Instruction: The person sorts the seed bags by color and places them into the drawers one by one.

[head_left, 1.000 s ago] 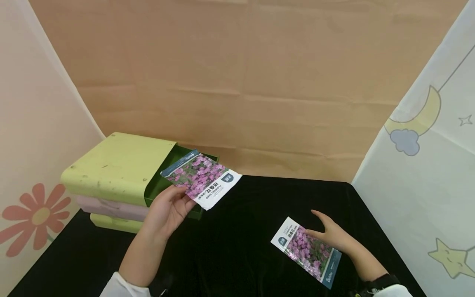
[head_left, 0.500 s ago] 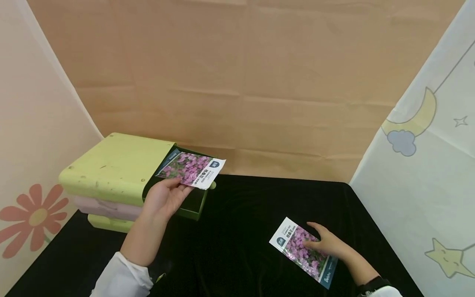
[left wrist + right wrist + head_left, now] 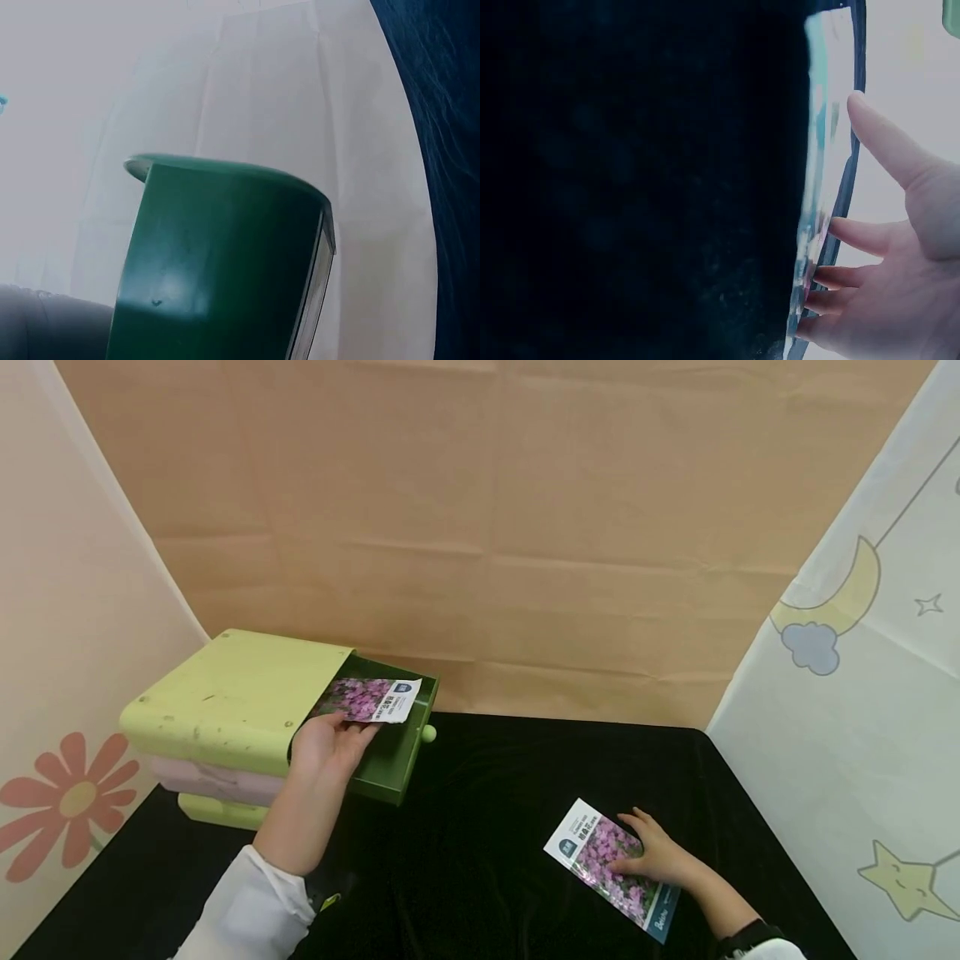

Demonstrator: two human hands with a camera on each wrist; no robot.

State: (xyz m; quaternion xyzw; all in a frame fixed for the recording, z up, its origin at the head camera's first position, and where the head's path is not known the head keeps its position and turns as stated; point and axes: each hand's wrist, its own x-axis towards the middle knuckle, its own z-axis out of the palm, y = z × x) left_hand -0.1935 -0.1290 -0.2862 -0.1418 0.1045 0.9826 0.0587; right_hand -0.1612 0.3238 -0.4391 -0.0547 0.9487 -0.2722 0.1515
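Observation:
In the head view, a flower seed packet (image 3: 362, 697) with pink blossoms and a white end lies inside the outline of the pulled-out green drawer (image 3: 390, 768). My left hand (image 3: 326, 752) holds its near edge; whether the packet touches the drawer floor cannot be told. A second seed packet (image 3: 611, 864) lies at a slant on the black table. Over its right part is my right hand (image 3: 656, 856), with thumb and fingers spread. The right wrist view has the fingers (image 3: 859, 236) reaching to that packet's edge (image 3: 829, 127).
The drawer belongs to a light green cabinet (image 3: 240, 685), stacked on a pale purple tier (image 3: 217, 781) and a lower green tier (image 3: 221, 810). A round knob (image 3: 428, 733) sticks out from the drawer front. Brown paper (image 3: 480, 527) hangs behind the black table (image 3: 465, 877).
My left hand has brought its packet left and down, from above the drawer to within it. My right hand has shifted slightly left over the other packet, which stays on the table.

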